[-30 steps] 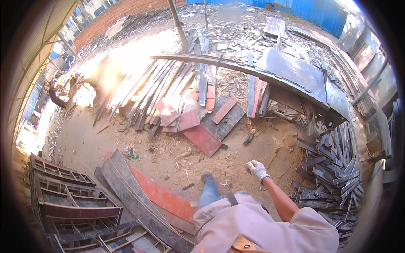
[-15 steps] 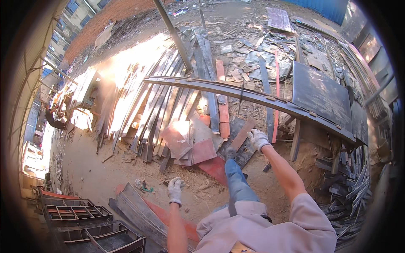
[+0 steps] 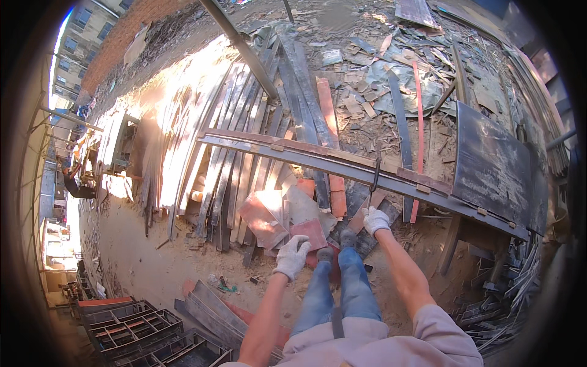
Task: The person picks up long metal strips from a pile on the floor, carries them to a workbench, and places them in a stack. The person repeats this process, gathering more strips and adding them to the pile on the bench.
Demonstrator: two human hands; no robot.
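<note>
My right hand (image 3: 376, 221), in a white work glove, is closed at the lower end of a dark hooked metal rod (image 3: 376, 173). The rod hangs over a long beam (image 3: 293, 156) that lies crosswise in front of me, with a reddish board strip along its top. Lower and to the left, my left hand (image 3: 291, 257), gloved too, is in the air with loosely bent fingers and holds nothing. Below the beam, near that hand, lie reddish board pieces (image 3: 264, 215).
Long planks (image 3: 229, 171) are heaped beyond the beam at left. A dark panel (image 3: 492, 171) rests at the beam's right end. A slanting pole (image 3: 244, 52) rises behind. Dark frames (image 3: 131, 327) are stacked at lower left; thin scraps (image 3: 504, 306) pile up at lower right.
I have stepped nearer to the beam, and both feet now show. My right hand has reached the hanging rod's lower end. My left hand has moved forward and to the right.
</note>
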